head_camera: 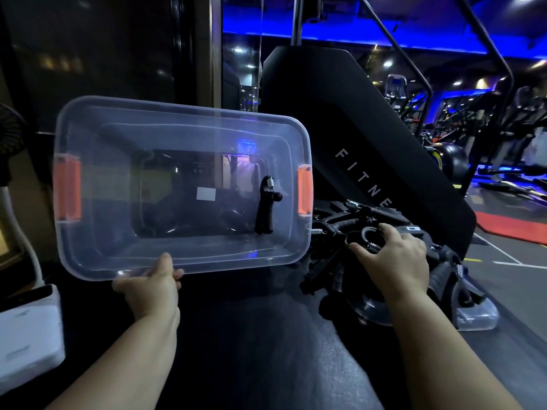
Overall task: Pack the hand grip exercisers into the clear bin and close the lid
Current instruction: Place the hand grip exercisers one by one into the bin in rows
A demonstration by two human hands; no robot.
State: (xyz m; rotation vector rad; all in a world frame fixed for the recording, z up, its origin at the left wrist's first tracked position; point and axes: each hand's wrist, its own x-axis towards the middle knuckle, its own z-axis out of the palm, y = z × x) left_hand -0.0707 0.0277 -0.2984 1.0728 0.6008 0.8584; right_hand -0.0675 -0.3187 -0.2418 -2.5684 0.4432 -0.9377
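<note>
My left hand (151, 287) grips the near rim of the clear bin (97, 255), which has orange latches at both ends and is tilted up with its opening toward me. One black hand grip exerciser (265, 207) lies inside it near the right end. A pile of black hand grip exercisers (340, 232) with steel springs lies on the dark mat to the right of the bin. My right hand (395, 261) rests on that pile, fingers closed around one exerciser (365, 236). The clear lid (476, 318) lies flat under the pile's near right side.
A tall black machine panel (355, 137) stands behind the pile. A white object (28, 329) sits at the near left. A red floor mat (512, 227) and gym machines fill the far right. Dark padded mat (266, 350) spreads between my arms.
</note>
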